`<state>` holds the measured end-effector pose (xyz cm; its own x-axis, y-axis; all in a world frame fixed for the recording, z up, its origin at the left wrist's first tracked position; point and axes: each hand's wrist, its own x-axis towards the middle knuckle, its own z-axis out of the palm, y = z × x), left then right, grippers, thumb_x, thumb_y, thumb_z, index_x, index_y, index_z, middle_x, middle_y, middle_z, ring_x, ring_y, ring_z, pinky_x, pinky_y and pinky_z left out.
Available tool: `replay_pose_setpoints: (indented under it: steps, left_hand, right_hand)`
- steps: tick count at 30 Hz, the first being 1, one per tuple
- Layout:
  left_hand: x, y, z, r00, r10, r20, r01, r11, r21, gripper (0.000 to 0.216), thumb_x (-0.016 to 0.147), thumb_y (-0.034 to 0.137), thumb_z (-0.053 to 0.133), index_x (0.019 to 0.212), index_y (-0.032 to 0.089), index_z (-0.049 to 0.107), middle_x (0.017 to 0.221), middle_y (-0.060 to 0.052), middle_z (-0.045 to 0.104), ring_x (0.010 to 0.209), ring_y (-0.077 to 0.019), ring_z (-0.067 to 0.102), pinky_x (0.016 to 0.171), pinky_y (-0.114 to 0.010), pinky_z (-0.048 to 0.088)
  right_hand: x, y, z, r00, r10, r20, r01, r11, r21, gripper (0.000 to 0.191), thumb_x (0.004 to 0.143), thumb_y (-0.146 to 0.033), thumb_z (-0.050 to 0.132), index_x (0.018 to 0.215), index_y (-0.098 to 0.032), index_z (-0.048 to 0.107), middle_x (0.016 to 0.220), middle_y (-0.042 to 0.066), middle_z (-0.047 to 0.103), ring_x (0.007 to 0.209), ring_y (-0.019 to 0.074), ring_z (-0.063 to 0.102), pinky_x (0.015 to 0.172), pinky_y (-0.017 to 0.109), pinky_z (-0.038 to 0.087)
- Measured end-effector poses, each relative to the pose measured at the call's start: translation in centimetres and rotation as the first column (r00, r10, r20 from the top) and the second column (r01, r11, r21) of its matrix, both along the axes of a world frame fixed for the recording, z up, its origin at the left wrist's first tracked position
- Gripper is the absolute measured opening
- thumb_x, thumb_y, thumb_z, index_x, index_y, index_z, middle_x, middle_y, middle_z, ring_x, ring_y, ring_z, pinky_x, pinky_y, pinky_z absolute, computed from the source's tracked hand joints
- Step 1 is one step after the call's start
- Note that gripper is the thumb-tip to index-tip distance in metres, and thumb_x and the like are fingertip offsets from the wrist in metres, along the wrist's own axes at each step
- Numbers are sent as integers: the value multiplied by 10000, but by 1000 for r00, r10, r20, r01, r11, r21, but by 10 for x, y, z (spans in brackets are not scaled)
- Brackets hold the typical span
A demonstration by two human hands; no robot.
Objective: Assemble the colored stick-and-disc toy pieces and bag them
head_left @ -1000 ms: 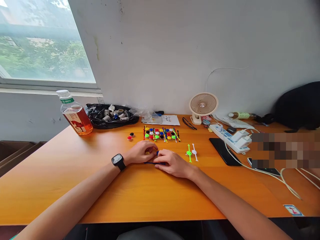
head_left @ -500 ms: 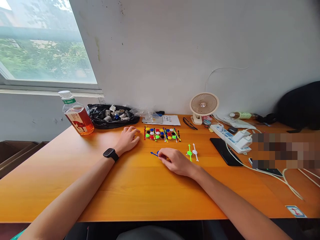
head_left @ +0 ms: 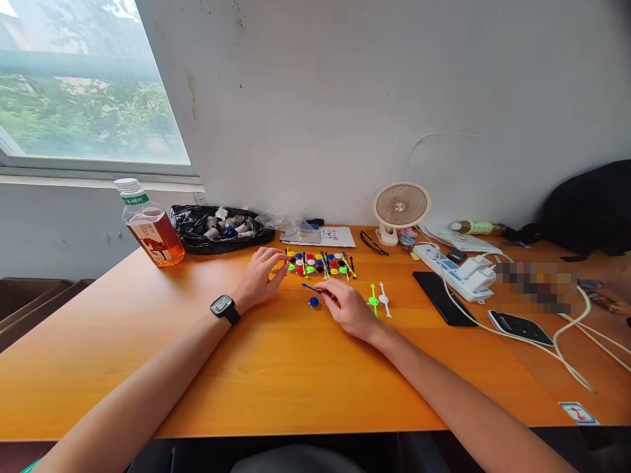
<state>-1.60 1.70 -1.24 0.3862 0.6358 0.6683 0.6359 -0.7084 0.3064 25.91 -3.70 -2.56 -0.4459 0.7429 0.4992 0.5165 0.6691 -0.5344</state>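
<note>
Desk (head_left: 296, 381): bottle (head_left: 149, 226) far left, bag (head_left: 197, 231) right of it. Pile of pieces (head_left: 320, 263) lies centre, fan (head_left: 400, 209) behind-right, power strip (head_left: 453, 272) further right. Disc (head_left: 313, 302) lies before pile, stick (head_left: 310, 288) between them.

A pixelated patch (head_left: 535, 289) blanked part of the counter (head_left: 296, 381) at the right. The black bag (head_left: 591, 207) was cut off by the right edge, the window (head_left: 89, 85) by the top and left edges. The right hand (head_left: 352, 307) covered the near end of the blue stick (head_left: 310, 288) with its fingers (head_left: 331, 289). The row of coloured pieces (head_left: 320, 263) was too small to identify; whether the left hand (head_left: 259, 277) touched it could not be determined.
</note>
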Motion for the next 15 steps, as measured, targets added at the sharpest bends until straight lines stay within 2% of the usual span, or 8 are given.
replay_pose_setpoints:
  steps: [3, 5, 10, 15]
  left_hand:
    - [20, -18, 6, 975, -221, -18, 218, 970, -112, 199, 1050, 334, 578, 1152, 219, 705, 1132, -88, 756, 1045, -237, 683, 943, -380, 526]
    - [30, -24, 4, 952, -305, -37, 293, 937, -189, 169, 1004, 314, 644, 1121, 223, 726, 1075, -69, 781, 977, -223, 715, 879, -344, 543]
    - [32, -23, -5, 943, -330, 41, 327, 900, -289, 187, 990, 210, 605, 1058, 216, 780, 943, -41, 799, 827, -172, 717, 773, -287, 546]
    - [31, -22, -5, 937, -324, 130, 349, 873, -341, 133, 919, 206, 686, 981, 194, 803, 907, -42, 814, 777, -165, 716, 741, -277, 553]
  right_hand:
    - [-2, 0, -2, 999, 29, 37, -29, 999, 13, 278, 1034, -98, 529, 1228, -228, 680, 1139, 90, 743, 1064, 247, 703, 954, 405, 555]
    - [-4, -1, -1, 997, 56, 50, -58, 998, 38, 285, 1039, -93, 520, 1232, -233, 677, 1135, 90, 742, 1064, 248, 698, 955, 407, 553]
    - [-4, -2, 2, 997, 60, 48, -62, 997, 50, 259, 1056, -119, 513, 1236, -225, 668, 1141, 99, 737, 1069, 250, 686, 966, 417, 547]
    - [-1, -1, 2, 999, 42, 29, -43, 999, 31, 228, 1060, -143, 518, 1206, -221, 675, 1108, 105, 728, 1046, 250, 681, 944, 414, 549]
